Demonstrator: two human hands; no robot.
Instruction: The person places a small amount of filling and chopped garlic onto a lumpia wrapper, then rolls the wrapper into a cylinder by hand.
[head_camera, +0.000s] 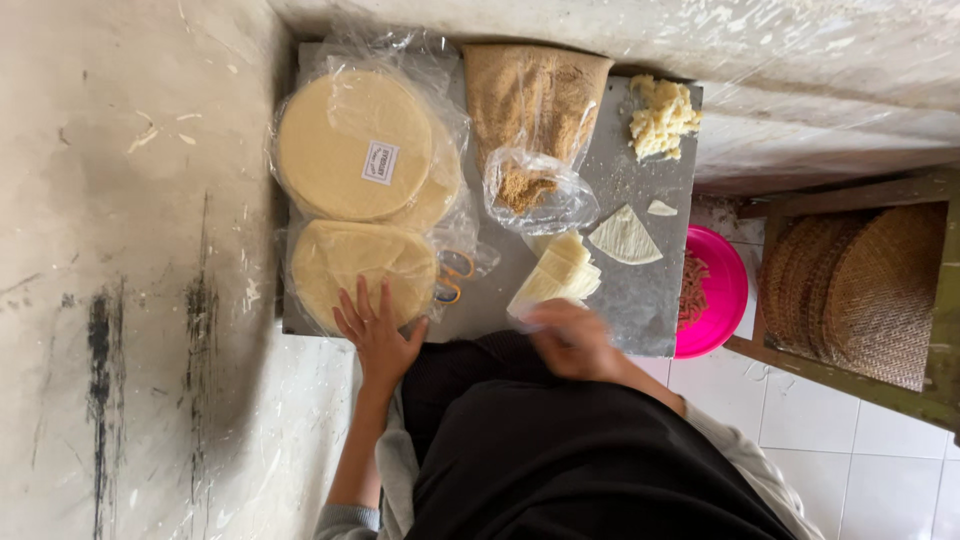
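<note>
Head view. The left hand lies flat, fingers spread open, on the near stack of round wrappers, which sits bagged in clear plastic at the near left of the grey board. A second, larger bagged stack with a white label lies just beyond it, touching or overlapping. The right hand is blurred at the near edge of the board, touching the near end of the cut wedge pile; whether its fingers are closed on a piece cannot be determined. One single wedge lies apart to the right. Orange-handled scissors rest between the near stack and the wedges, partly under plastic. A clear bag of brown crumbs lies at the far centre, and a crumbly yellow-white heap at the far right corner. A pink bowl stands off the board's right edge, with woven trays beyond.

Assessment: the wedges appear thin, light, pliable and liable to tear or stick together; best lifted one at a time by an edge or corner. The plastic looks slippery.
</note>
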